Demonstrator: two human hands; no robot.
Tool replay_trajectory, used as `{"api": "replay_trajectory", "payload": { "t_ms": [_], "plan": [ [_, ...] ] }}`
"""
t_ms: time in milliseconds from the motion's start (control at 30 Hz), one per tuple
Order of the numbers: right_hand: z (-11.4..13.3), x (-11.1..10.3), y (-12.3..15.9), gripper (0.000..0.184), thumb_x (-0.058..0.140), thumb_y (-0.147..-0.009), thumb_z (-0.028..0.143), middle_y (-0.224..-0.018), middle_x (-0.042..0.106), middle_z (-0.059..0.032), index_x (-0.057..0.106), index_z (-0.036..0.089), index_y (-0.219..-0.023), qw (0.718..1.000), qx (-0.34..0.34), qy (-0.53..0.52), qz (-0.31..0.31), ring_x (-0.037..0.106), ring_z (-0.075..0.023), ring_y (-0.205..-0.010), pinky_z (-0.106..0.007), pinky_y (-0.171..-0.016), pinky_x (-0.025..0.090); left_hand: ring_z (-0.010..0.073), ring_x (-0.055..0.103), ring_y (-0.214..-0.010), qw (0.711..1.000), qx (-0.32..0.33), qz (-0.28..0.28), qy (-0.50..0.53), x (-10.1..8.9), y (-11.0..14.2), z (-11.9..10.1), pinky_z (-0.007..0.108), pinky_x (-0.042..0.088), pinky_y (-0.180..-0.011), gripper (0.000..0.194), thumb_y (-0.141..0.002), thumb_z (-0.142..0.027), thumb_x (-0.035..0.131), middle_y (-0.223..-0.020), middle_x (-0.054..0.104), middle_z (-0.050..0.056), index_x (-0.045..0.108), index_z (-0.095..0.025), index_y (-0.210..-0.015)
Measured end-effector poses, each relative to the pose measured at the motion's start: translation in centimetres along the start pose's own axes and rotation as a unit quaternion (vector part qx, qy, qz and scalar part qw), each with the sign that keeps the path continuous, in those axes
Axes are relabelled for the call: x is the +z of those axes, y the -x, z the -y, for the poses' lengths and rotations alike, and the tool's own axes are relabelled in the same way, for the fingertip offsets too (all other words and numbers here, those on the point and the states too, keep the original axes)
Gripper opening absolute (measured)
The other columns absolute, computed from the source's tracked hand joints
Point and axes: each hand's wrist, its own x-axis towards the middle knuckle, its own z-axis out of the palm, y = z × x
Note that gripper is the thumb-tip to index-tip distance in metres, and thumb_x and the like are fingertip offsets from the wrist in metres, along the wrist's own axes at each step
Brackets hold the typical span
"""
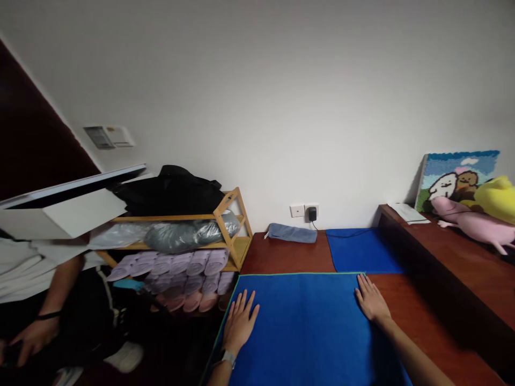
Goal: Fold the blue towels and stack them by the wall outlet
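A large blue towel [306,321] with a thin green edge lies spread flat on a dark wooden table [438,321]. My left hand [240,321] rests palm down on its far left part, fingers apart, a watch on the wrist. My right hand [370,300] lies flat at the towel's far right corner, fingers apart, partly on the wood. Neither hand holds anything.
A second blue towel [362,250] and a folded grey-blue cloth [292,232] lie near the wall below a socket with a plug [312,213]. A wooden rack [229,225] of rolled towels stands left. Another person [40,300] sits at far left. Plush toys [478,220] sit on a raised ledge right.
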Motion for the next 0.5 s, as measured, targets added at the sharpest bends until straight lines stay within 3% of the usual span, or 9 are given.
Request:
{"api": "replay_trajectory", "payload": {
  "t_ms": [133, 267, 333, 400, 500],
  "plan": [
    [0.5, -1.1, 1.0, 0.071, 0.020, -0.101, 0.046, -0.169, 0.024, -0.0072, 0.024, 0.009, -0.162, 0.999, 0.018, 0.021, 0.026, 0.014, -0.0236, -0.158, -0.044, -0.128, 0.012, 0.0248, 0.026, -0.155, 1.000, -0.007, 0.000, -0.010, -0.5, 0.7, -0.1, 0.048, 0.021, -0.127, 0.063, -0.104, -0.056, 0.031, -0.169, 0.026, 0.006, 0.032, -0.027, -0.160],
    [-0.3, -0.7, 4.5, 0.072, 0.020, -0.101, 0.051, -0.169, 0.026, -0.0055, 0.025, 0.014, -0.162, 1.000, 0.006, -0.009, -0.012, 0.016, -0.0230, -0.157, -0.046, -0.129, 0.014, 0.0256, 0.029, -0.154, 1.000, -0.006, 0.004, -0.004, -0.9, 0.4, -0.3, 0.050, 0.023, -0.126, 0.061, -0.103, -0.051, 0.032, -0.168, 0.030, 0.007, 0.036, -0.027, -0.159],
    [-1.0, -0.1, 6.5, 0.074, 0.021, -0.100, 0.055, -0.168, 0.027, -0.0045, 0.027, 0.016, -0.162, 1.000, -0.005, -0.023, -0.016, 0.017, -0.0233, -0.157, -0.046, -0.129, 0.016, 0.0266, 0.030, -0.154, 1.000, 0.006, -0.014, 0.005, -1.2, 0.3, -1.4, 0.051, 0.023, -0.126, 0.059, -0.104, -0.047, 0.031, -0.167, 0.033, 0.007, 0.038, -0.025, -0.158],
    [-1.4, 0.1, 8.0, 0.074, 0.021, -0.100, 0.057, -0.168, 0.028, -0.0041, 0.028, 0.016, -0.162, 1.000, -0.013, -0.024, -0.007, 0.018, -0.0235, -0.157, -0.046, -0.129, 0.016, 0.0268, 0.028, -0.155, 0.999, 0.028, -0.032, 0.025, -1.6, 0.5, -4.7, 0.050, 0.023, -0.127, 0.059, -0.105, -0.043, 0.026, -0.166, 0.035, 0.009, 0.040, -0.020, -0.157],
    [-1.2, -0.2, 8.9, 0.075, 0.018, -0.100, 0.056, -0.168, 0.026, -0.0040, 0.025, 0.013, -0.162, 1.000, -0.011, -0.016, 0.005, 0.016, -0.0231, -0.157, -0.045, -0.129, 0.015, 0.0253, 0.028, -0.155, 0.990, 0.115, -0.017, 0.085, -1.9, 1.6, -14.0, 0.048, 0.024, -0.127, 0.060, -0.106, -0.045, 0.020, -0.166, 0.035, 0.009, 0.041, -0.019, -0.156]
  ]
}}
